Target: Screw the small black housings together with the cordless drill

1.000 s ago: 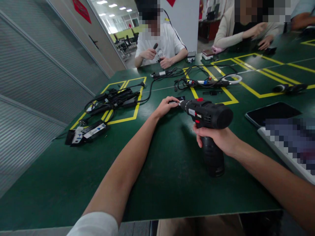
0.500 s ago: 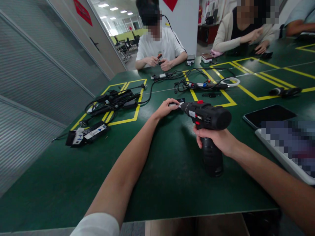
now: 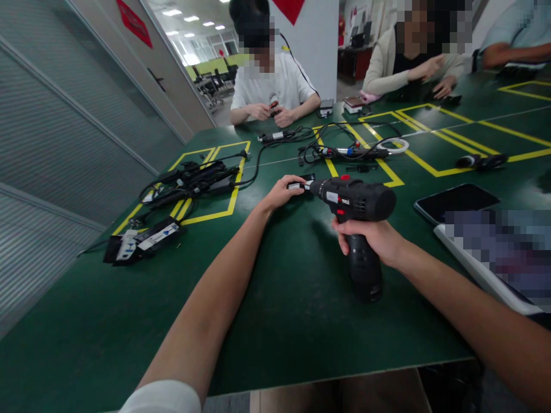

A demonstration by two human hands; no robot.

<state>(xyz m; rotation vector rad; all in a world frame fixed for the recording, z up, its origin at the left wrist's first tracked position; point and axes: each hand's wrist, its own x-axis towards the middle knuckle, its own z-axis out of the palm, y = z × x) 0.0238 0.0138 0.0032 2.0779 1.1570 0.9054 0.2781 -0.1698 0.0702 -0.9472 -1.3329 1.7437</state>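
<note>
A black cordless drill (image 3: 359, 198) with red buttons is in my right hand (image 3: 370, 234), fingers wrapped round its handle. It points forward and left, its bit end at a small black and silver part (image 3: 297, 184) on the green table. My left hand (image 3: 282, 192) reaches out and grips that part, fingers closed over it beside the drill's tip. The part's exact kind is too small and too covered to tell, and whether the bit touches it is unclear.
Bundled black cables (image 3: 202, 178) and a black and white packet (image 3: 142, 240) lie at left. Further off are pen-like corded tools (image 3: 353, 153). A phone (image 3: 456, 202) and a pale-edged device (image 3: 495, 258) sit at right. Across the table (image 3: 275, 338), a person in white (image 3: 271, 86) handles a small object.
The whole view has shifted slightly, so most things sit a little further left. Both hands keep their holds, and the drill stays at the small part.
</note>
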